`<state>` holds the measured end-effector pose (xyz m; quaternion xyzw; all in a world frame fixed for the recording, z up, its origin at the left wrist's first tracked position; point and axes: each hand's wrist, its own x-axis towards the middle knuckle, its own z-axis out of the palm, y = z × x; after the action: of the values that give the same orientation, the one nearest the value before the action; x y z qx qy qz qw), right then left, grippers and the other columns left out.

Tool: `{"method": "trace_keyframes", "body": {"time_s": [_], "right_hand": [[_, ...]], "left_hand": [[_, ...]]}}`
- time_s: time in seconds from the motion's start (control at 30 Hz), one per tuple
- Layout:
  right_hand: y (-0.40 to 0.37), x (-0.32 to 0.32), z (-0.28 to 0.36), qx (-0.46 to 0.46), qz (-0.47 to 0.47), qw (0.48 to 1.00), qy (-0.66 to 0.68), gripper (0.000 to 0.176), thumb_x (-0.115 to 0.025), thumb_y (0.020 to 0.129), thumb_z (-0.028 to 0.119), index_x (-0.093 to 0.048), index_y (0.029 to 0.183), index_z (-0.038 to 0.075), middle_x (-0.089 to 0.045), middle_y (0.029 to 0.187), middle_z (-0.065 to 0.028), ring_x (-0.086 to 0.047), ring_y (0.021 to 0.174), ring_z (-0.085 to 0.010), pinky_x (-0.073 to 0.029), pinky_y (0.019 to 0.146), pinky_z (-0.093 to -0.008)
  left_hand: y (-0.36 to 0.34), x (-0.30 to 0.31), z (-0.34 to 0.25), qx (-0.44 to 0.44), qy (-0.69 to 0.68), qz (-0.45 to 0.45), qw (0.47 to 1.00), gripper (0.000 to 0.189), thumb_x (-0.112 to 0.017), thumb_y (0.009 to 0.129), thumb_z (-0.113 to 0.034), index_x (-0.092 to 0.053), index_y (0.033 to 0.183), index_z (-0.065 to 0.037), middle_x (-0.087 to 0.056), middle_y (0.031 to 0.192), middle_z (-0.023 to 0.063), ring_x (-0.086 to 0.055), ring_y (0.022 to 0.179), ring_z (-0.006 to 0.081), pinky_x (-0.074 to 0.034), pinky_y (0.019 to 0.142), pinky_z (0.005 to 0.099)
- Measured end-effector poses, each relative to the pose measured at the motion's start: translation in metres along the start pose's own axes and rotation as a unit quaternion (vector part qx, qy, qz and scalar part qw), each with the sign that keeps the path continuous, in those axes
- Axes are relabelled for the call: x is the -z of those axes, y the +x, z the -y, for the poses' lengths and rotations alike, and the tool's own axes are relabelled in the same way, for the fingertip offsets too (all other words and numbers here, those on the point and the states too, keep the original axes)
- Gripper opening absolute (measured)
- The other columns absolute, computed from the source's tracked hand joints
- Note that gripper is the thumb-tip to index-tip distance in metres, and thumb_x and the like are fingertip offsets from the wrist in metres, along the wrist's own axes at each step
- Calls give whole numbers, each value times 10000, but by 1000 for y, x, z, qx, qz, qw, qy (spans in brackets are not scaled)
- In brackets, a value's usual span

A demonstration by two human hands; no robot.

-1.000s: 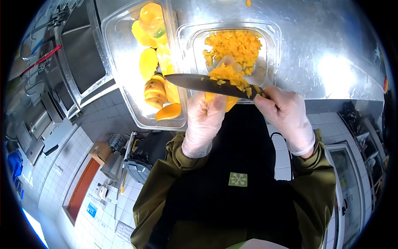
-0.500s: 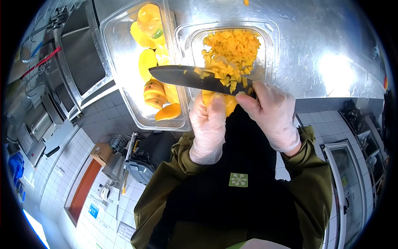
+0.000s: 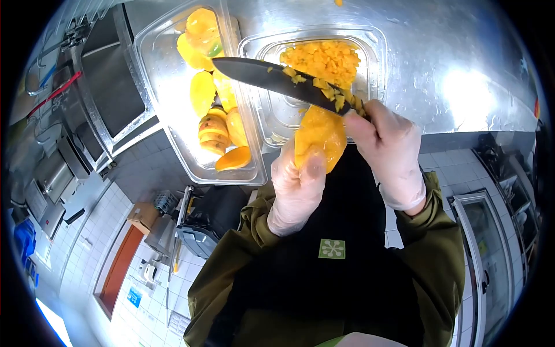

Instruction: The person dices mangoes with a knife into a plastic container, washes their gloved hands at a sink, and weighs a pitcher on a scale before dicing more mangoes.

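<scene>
My gloved left hand (image 3: 298,185) is closed around a peeled mango (image 3: 321,137), which it holds up near the front edge of the counter. In my gloved right hand (image 3: 390,150) is a large dark-bladed knife (image 3: 277,81), its tip pointing left. Small yellow bits cling to the blade. The knife passes over a clear plastic container (image 3: 378,58) holding a heap of diced mango (image 3: 326,61). To its left stands a second clear container (image 3: 165,98) with several peeled mango pieces (image 3: 202,92). The knife's handle is mostly hidden by my fingers.
A steel counter (image 3: 428,75) carries both containers. A stray yellow piece (image 3: 339,3) lies at its far side. Below left stands a dark bin (image 3: 214,214), near a cardboard box (image 3: 142,217). A glass-door cabinet (image 3: 474,243) is at the lower right.
The knife has lifted away from the mango, its tip rising. More of the mango now shows in my left hand. My right hand has shifted slightly to the right.
</scene>
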<state>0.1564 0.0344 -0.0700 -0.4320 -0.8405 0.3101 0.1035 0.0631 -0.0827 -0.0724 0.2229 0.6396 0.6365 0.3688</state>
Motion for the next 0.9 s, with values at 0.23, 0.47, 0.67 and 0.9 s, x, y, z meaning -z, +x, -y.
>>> {"method": "trace_keyframes", "body": {"time_s": [0.23,0.47,0.67,0.9], "right_hand": [[-5,17,0,-94,89,974,186,160,-590,807,154,-540,721,30,-441,527,-72,-424,466,-156,-376,440,-254],[-10,7,2,-49,85,993,68,225,-631,799,220,-532,727,30,-459,525,-123,-466,433,-243,-401,430,-291],[-4,3,-7,-53,27,998,-23,206,-608,804,213,-533,729,36,-485,523,-113,-532,439,-214,-395,418,-292],[-12,21,2,-106,132,973,158,189,-551,814,152,-520,733,-16,-424,528,-103,-376,485,-123,-377,474,-250]], "left_hand": [[10,4,-6,123,-149,-64,979,228,-567,879,-165,-551,1029,5,-591,954,48,-546,829,97,-446,764,243],[13,-2,-6,132,-195,-58,970,272,-563,878,-170,-534,1077,12,-581,996,51,-540,872,104,-441,791,254],[6,4,-10,136,-163,-67,975,314,-568,878,-214,-526,1087,16,-576,1014,51,-544,885,118,-439,813,266],[6,16,11,116,-96,-72,986,160,-604,811,-81,-573,951,-10,-599,886,69,-573,770,168,-465,693,283]]}}
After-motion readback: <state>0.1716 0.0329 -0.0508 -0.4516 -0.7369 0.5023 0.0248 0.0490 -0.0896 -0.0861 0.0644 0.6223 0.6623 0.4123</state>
